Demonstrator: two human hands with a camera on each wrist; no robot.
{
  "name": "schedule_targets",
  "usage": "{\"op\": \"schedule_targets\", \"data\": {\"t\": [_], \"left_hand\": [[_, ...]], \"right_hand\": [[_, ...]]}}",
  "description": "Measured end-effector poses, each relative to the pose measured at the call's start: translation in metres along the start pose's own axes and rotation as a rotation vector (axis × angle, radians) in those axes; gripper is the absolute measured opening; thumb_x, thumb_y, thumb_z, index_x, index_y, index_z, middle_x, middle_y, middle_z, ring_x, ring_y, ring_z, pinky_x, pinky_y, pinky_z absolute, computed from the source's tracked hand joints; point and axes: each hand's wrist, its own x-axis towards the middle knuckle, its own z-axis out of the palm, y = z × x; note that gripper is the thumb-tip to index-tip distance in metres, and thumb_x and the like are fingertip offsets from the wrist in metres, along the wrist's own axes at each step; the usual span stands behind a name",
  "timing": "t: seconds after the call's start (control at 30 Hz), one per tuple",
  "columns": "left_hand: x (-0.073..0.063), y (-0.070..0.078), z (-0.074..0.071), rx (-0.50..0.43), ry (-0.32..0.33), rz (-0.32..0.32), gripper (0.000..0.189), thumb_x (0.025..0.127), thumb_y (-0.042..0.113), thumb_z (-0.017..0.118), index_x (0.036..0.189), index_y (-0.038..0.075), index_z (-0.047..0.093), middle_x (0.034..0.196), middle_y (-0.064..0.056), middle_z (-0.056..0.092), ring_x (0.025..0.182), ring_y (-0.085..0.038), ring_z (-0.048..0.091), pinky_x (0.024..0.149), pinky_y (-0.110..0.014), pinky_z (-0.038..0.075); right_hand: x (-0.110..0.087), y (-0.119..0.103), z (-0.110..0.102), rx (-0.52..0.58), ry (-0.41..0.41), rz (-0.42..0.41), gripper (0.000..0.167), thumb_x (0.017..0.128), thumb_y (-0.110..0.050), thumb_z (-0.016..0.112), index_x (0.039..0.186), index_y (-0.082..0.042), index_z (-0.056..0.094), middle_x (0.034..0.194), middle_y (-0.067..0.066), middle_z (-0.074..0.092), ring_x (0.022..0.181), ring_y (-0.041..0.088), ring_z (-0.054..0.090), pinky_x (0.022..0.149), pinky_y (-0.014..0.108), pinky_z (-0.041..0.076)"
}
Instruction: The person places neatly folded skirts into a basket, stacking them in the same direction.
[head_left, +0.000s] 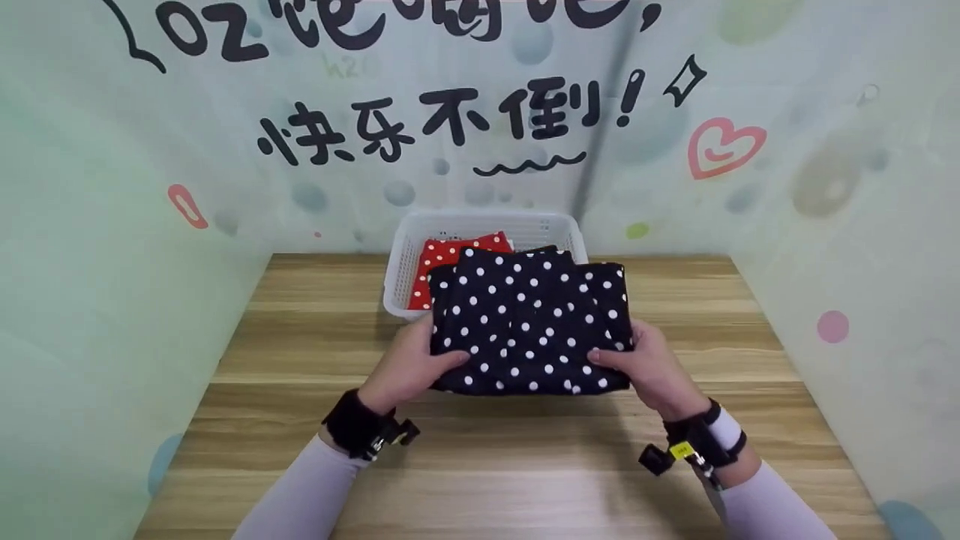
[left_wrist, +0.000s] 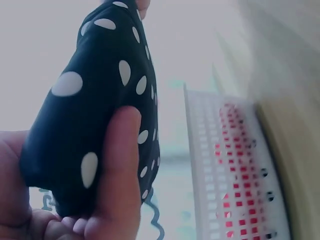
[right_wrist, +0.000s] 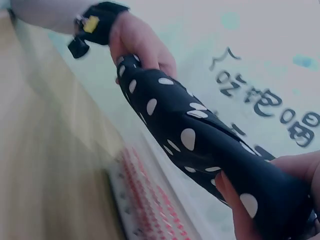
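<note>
A folded black cloth with white polka dots [head_left: 525, 322] is held up in front of me by both hands. My left hand [head_left: 412, 367] grips its left edge, thumb over the near face. At the opposite edge, my right hand [head_left: 660, 367] holds it the same way. In the left wrist view the folded layers of the black cloth [left_wrist: 100, 90] lie between thumb and fingers. Seen edge-on in the right wrist view, the cloth [right_wrist: 165, 120] spans the two hands. Whether it is a garment cannot be told.
Behind the cloth a white plastic basket [head_left: 487, 216] stands on the wooden table [head_left: 300, 337], partly hidden. A red cloth with white dots [head_left: 442, 259] lies inside it. A printed backdrop [head_left: 450, 180] rises behind the table and along both sides.
</note>
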Motion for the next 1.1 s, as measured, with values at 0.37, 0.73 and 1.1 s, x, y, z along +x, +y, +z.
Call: {"op": "schedule_targets", "data": {"t": [0.37,0.73,1.1], "left_hand": [[0.057,0.000,-0.017,0.090,0.209,0.024,0.054,0.095,0.019,0.080,0.141,0.002,0.058,0.136,-0.016,0.069,0.127,-0.030,0.065,0.112,-0.044,0.053],[0.100,-0.025,-0.028,0.111,0.420,-0.021,0.032,0.094,0.019,0.081,0.115,0.000,0.066,0.105,-0.017,0.075,0.093,-0.026,0.069,0.082,-0.040,0.057],[0.115,-0.037,-0.022,0.144,0.457,-0.073,0.030,0.094,0.022,0.081,0.112,0.002,0.066,0.103,-0.014,0.074,0.095,-0.027,0.068,0.086,-0.042,0.056]], "right_hand": [[0.065,0.000,0.012,0.022,0.234,-0.064,0.046,0.087,0.007,0.077,0.130,0.009,0.061,0.107,0.004,0.072,0.091,0.013,0.075,0.084,0.028,0.065],[0.117,0.002,0.037,0.237,0.416,-0.115,0.033,0.087,0.009,0.078,0.118,0.004,0.066,0.106,0.008,0.078,0.089,0.014,0.077,0.083,0.029,0.066],[0.136,0.011,0.036,-0.112,0.520,-0.128,0.034,0.090,-0.004,0.082,0.122,-0.001,0.068,0.128,0.020,0.075,0.101,0.021,0.075,0.085,0.024,0.064]]}}
